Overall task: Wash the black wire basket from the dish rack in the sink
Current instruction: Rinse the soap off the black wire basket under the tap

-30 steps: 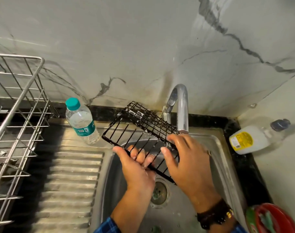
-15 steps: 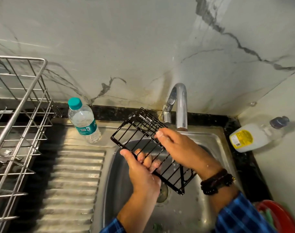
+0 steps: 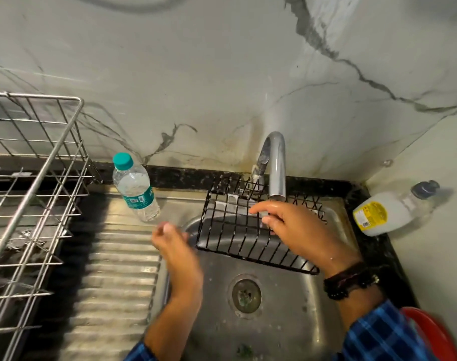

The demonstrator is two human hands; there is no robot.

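**Now: wire basket held across the sink under the tap**

The black wire basket (image 3: 248,230) sits over the back half of the sink (image 3: 287,321), its long axis running left to right, the right end slightly nearer the camera. Its open side faces up and toward the camera, with the far wall rising just before the faucet (image 3: 275,165) spout. The right hand (image 3: 297,230) reaches into it from the right, fingers curled around the wires near the middle. The left hand (image 3: 175,241) is blurred just left of the basket's near corner; whether it touches the wire, or is spread or curled, I cannot tell. A water bottle (image 3: 136,188) stands on the drainboard, beside the dish rack (image 3: 34,178).
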